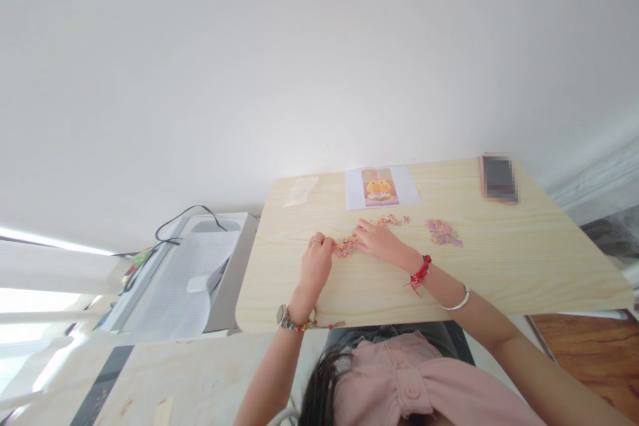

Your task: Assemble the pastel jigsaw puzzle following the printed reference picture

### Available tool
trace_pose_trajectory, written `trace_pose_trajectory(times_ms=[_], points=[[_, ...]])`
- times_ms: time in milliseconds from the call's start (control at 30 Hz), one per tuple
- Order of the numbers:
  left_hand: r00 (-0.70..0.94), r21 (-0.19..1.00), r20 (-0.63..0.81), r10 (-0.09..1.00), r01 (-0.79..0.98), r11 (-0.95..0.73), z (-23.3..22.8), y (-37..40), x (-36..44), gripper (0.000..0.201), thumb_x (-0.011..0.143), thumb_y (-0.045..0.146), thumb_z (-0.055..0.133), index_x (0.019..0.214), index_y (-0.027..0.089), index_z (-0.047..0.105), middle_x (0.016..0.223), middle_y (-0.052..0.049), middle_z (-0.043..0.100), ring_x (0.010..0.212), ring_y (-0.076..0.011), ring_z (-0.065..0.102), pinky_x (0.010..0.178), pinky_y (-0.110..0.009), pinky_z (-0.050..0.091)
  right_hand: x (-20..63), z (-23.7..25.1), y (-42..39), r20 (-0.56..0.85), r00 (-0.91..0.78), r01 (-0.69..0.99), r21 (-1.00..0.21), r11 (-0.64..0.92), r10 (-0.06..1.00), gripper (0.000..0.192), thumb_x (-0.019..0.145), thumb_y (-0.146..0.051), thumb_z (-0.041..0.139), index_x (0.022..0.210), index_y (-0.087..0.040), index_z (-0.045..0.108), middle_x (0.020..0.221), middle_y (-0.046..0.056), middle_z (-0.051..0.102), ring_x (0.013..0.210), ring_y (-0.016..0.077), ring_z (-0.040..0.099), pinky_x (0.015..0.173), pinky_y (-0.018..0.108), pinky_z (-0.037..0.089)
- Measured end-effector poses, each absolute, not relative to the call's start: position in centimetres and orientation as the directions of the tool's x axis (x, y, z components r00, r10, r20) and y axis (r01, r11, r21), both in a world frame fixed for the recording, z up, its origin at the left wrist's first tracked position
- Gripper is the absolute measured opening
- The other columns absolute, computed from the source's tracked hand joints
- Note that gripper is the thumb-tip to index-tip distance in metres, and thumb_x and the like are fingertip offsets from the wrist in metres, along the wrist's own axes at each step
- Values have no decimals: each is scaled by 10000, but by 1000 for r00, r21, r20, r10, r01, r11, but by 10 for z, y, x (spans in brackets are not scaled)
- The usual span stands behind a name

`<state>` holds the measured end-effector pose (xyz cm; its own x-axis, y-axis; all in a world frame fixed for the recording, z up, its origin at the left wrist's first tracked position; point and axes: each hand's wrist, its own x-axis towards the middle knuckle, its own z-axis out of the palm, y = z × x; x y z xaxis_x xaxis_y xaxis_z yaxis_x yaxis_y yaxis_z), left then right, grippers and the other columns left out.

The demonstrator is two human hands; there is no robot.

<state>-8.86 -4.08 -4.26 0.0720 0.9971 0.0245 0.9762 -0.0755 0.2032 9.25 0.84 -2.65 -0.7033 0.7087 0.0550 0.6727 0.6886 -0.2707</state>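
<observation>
A small pile of orange and pink jigsaw puzzle pieces (344, 247) lies on the light wood table (309, 293) between my two hands. At its left edge, my left hand (317, 259) has thumb and forefinger pinched on a puzzle piece, largely covered by the fingertips. From the right, my right hand (383, 244) reaches over with bent fingers closed at the pile's edge; what they hold is too small to make out. Just beyond the right hand lie more loose orange pieces (388, 219). A purple-pink heap of pieces (443, 233) sits farther right.
A paper sheet with a printed yellow cartoon picture (380, 188) lies at the table's back. To its left is a pale, see-through-looking sheet (301, 191). A dark, blurred-out device (499, 178) rests at the back right. Left of the table stands a white cabinet (227, 306) with a cable.
</observation>
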Motion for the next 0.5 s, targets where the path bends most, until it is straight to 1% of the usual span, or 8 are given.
trace_pose_trajectory(times_ms=[100,167,267,367,500], points=[[65,220,34,997,973,-71,-44,-42,-88,133,840,181,445,870,201,573,894,-40,490,882,-157,494,696,-242,426,111,-27,12,44,-663,711,-278,646,748,173,853,-239,442,944,-152,562,990,76,516,822,158,529,696,270,388],[68,228,48,997,970,-77,-42,-42,-84,134,841,196,451,892,204,575,898,-41,493,888,-158,496,705,-245,428,133,-28,15,40,-582,776,-274,569,812,183,851,-213,425,962,-172,565,1013,69,516,849,162,524,722,281,389],[85,238,91,992,966,-104,-34,-38,-71,142,850,221,444,908,202,572,900,-45,491,892,-161,499,700,-245,432,168,-31,17,27,-435,871,-239,429,900,205,864,-224,388,947,-173,569,987,63,518,814,155,527,693,267,388],[135,254,113,984,954,-160,-27,-29,-47,136,850,222,448,909,194,566,910,-47,490,907,-162,498,704,-243,433,190,-33,18,-2,-367,911,-202,359,930,220,870,-221,370,936,-172,573,977,61,517,797,147,531,672,253,377],[256,251,61,965,932,-263,-27,-13,-6,135,826,209,492,943,175,549,936,-56,490,941,-177,487,726,-260,437,193,-34,20,-26,-317,937,-166,308,948,212,864,-208,381,967,-168,561,1001,64,509,786,139,533,634,243,359]])
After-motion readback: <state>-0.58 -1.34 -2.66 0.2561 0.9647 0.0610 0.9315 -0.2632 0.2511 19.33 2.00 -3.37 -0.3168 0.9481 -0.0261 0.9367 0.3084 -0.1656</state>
